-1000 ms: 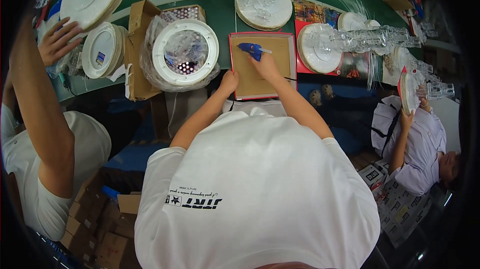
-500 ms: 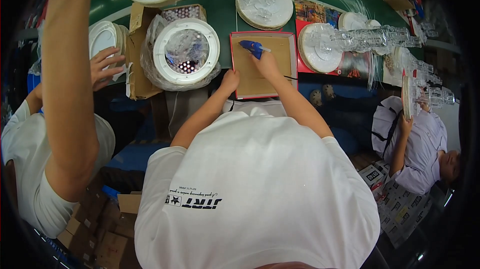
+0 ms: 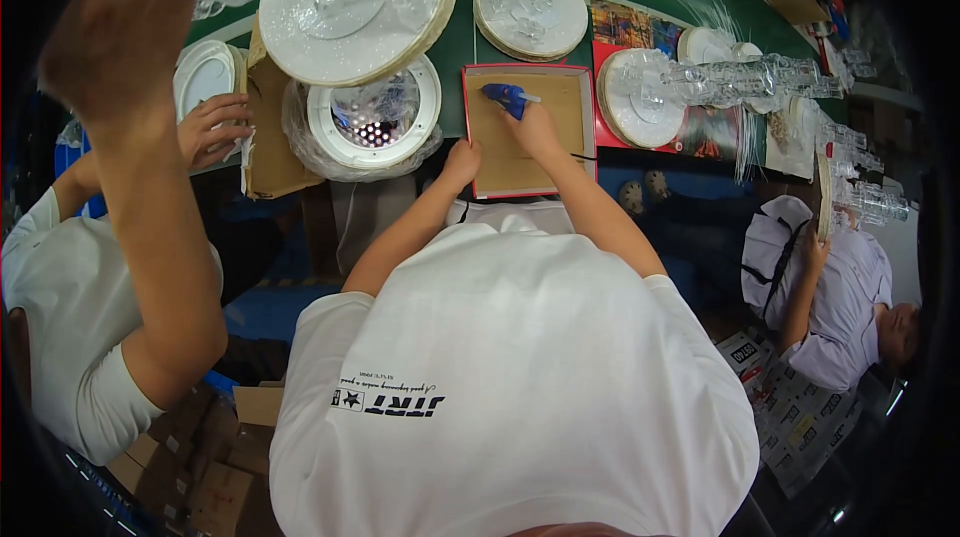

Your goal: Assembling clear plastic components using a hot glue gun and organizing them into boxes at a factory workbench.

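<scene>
In the head view, the person sits at a green table. A flat red box (image 3: 472,127) lies in the middle of the table, just past the person's white shirt. A brown card sheet (image 3: 540,162) fills the inside of the box.

The right hand (image 3: 533,127) is over the box. Its fingers are wrapped tight around a blue glue gun (image 3: 504,97). The gun is at the far left part of the card, and its tip points right. A thin black cord (image 3: 585,157) runs off by the wrist.

The left hand (image 3: 461,163) rests on the near left edge of the box and seems to hold it steady. Its fingers are too small to see, so it is not clear if they are bent or flat.

The card looks bare and plain. Nothing is stuck on it, and no glue lines show. So the gluing looks like it is only at the start, with most of it left to do.

On the left, a co-worker's hand (image 3: 120,22) is up high by a round white disc (image 3: 350,12) with clear glass pieces on it. On the right, another disc (image 3: 640,97) with glass parts lies just beside the box.
</scene>
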Tool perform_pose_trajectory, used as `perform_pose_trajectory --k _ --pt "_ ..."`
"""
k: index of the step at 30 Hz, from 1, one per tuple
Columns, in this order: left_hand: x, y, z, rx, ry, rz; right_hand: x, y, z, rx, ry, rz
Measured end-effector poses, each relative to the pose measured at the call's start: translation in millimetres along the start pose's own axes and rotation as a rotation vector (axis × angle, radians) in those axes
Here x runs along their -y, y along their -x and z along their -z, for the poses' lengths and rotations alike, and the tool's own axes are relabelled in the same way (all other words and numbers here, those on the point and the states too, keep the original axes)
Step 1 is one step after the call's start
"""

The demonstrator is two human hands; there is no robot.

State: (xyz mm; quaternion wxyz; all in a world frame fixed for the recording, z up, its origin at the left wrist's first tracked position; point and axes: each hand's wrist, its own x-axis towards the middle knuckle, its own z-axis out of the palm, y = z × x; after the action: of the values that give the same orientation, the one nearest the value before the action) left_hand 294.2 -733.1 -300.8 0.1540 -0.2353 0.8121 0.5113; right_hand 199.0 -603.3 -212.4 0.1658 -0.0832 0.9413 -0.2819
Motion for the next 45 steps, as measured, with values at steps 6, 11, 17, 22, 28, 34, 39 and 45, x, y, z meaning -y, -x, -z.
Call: perform_pose_trajectory --k 6,11,17,22,28,34,39,45 --pt "-1 1 -1 -0.014 0.003 0.004 8 0 6 0.003 -0.05 -0.023" --pt "0 0 -1 -0.011 0.041 -0.014 15 2 17 0.001 -0.086 -0.01" --pt "0 1 -2 -0.015 0.024 -0.005 8 -3 9 -0.018 -0.078 0.036" --pt "-1 1 -2 -0.037 0.004 -0.029 1 -7 4 -0.015 -0.084 0.037" --pt "8 -6 -7 -0.043 0.015 -0.032 1 -11 2 0.008 -0.005 0.009" --pt "6 -6 -7 -0.027 0.006 -0.018 -3 -12 2 0.006 0.01 -0.005" --pt "2 -3 -3 -0.021 -0.012 -0.029 -5 -9 4 -0.009 0.029 -0.017" --pt "-2 -1 -1 -0.024 0.007 -0.014 -4 -3 4 0.044 0.054 -0.02"
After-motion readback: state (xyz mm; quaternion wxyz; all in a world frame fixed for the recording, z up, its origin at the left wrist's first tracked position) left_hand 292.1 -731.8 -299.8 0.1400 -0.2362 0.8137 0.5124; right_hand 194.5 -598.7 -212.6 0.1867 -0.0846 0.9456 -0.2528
